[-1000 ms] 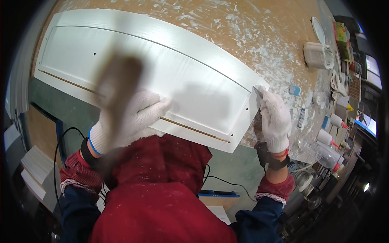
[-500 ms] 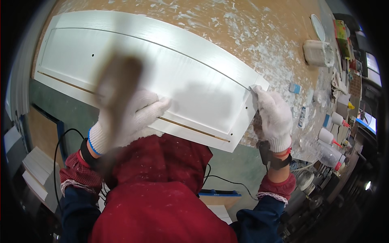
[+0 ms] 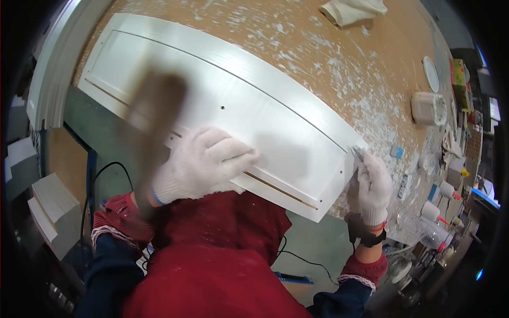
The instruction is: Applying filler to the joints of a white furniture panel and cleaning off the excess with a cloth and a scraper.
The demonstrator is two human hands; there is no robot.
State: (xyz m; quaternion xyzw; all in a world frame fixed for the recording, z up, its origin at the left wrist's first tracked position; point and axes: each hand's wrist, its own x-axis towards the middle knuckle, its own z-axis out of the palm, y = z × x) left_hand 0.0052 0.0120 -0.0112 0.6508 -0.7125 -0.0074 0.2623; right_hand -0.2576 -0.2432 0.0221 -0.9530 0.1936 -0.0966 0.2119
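A long white panel [image 3: 175, 79] with a recessed middle, small dark holes and a brown groove lies tilted across the table's near edge. My left hand [image 3: 207, 161], in a white knit glove, rests on its near edge with the fingers stretched forward. At the panel's right end, my gloved right hand [image 3: 374, 185] is closed on a small grey metal blade [image 3: 358, 154]. The blade's tip is by the panel's far right corner; the rest is hidden in the fingers. A brown blur close to the camera covers part of the panel and my left wrist.
White flakes cover the brown tabletop [image 3: 297, 58]. A beige cloth [image 3: 352, 11] lies at the far side. To the right are a white tub [image 3: 428, 108], a blue block [image 3: 397, 152] and red-tipped bottles [image 3: 432, 211]. Stacked white panels [image 3: 58, 69] stand left; a black cable hangs below.
The panel appears lower and further right in view, largely with the whole scene. My left hand sits further right along it. The blade in my right hand now shows more clearly.
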